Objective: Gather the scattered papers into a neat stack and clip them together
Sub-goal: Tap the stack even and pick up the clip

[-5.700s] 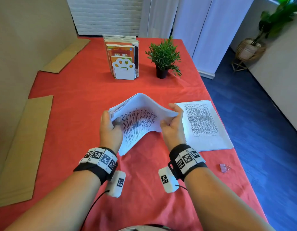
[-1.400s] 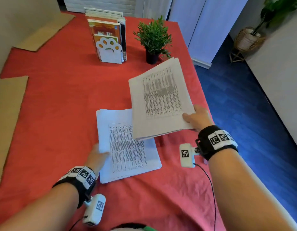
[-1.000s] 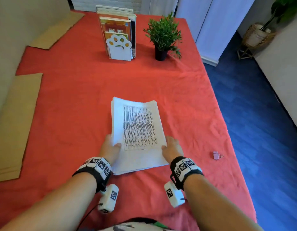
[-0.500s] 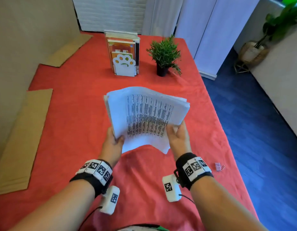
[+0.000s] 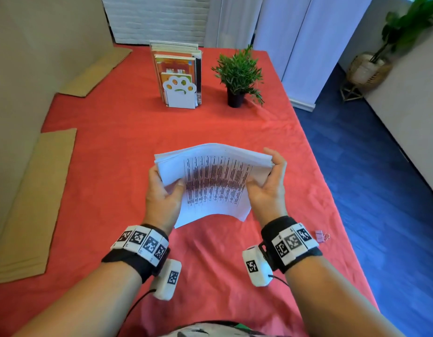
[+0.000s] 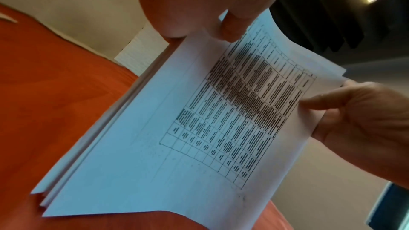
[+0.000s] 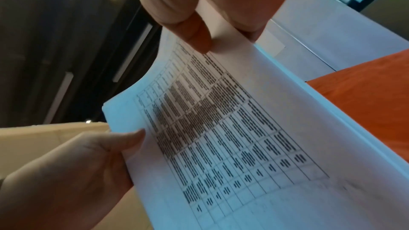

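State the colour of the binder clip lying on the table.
Pink, with metal handles; the binder clip shows only in the head view, near the right wrist.

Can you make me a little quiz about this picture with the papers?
1. True or false: both hands hold the papers up off the red cloth.
2. Which thing lies nearest the right hand? A) plant B) pink clip C) books
3. Fill in: the clip lies on the ____, not on the papers.

Key:
1. True. The left hand grips one side, the right hand the other.
2. B
3. cloth
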Action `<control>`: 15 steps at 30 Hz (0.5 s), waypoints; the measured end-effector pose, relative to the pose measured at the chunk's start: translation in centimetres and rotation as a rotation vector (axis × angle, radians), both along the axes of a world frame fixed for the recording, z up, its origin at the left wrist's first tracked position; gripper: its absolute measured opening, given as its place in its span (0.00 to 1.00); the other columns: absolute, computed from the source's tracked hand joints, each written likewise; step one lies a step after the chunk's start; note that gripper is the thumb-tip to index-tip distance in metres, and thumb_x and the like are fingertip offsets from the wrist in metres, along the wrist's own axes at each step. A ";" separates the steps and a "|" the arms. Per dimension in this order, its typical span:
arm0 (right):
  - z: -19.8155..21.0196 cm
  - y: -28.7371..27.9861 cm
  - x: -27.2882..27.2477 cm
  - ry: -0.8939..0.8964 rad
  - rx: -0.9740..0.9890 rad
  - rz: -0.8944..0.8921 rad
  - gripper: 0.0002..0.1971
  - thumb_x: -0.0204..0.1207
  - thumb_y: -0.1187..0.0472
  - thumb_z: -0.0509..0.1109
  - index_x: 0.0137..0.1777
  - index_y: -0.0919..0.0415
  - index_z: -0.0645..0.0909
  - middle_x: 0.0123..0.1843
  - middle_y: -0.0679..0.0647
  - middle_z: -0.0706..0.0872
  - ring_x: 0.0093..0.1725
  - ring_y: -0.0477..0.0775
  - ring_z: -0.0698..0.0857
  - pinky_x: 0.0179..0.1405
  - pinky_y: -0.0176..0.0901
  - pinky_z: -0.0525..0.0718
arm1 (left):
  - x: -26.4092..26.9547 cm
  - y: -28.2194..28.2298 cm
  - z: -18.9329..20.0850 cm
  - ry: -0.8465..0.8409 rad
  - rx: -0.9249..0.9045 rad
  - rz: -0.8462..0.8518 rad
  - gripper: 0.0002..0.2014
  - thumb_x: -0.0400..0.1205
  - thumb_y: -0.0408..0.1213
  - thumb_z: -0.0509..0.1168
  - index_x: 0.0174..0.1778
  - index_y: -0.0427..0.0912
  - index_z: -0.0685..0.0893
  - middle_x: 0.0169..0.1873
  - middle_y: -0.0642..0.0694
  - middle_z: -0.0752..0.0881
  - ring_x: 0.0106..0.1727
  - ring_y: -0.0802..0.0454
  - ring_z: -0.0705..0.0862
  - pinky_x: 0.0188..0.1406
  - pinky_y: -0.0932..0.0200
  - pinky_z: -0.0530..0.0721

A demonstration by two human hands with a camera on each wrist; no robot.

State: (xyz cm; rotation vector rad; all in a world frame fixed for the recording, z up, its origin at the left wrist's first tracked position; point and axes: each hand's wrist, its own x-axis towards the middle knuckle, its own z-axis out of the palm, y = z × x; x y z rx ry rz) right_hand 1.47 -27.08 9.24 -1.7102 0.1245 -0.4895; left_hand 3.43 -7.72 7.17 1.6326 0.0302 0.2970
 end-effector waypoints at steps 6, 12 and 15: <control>-0.7 0.6 -0.5 -0.100 -0.057 0.002 0.51 0.68 0.82 0.61 0.75 0.28 0.51 0.68 0.61 0.74 0.67 0.61 0.78 0.68 0.41 0.77 | 0.1 0.1 -0.2 0.007 -0.028 -0.021 0.21 0.78 0.23 0.67 0.61 0.45 0.69 0.51 0.51 0.84 0.47 0.69 0.85 0.51 0.73 0.81; -0.3 -0.6 0.7 -0.285 -0.378 -0.013 0.44 0.57 0.89 0.61 0.73 0.58 0.69 0.64 0.58 0.72 0.70 0.39 0.71 0.73 0.30 0.65 | 1.1 0.8 -0.5 0.020 -0.026 -0.027 0.24 0.74 0.28 0.69 0.56 0.62 0.72 0.51 0.57 0.84 0.50 0.64 0.85 0.56 0.62 0.81; 0.8 -0.3 0.7 -0.253 -0.447 -0.061 0.44 0.59 0.85 0.64 0.77 0.60 0.63 0.71 0.62 0.70 0.73 0.45 0.68 0.75 0.30 0.61 | 1.5 0.8 -0.7 0.056 -0.103 -0.080 0.25 0.78 0.20 0.64 0.63 0.53 0.73 0.50 0.55 0.85 0.46 0.70 0.86 0.53 0.67 0.83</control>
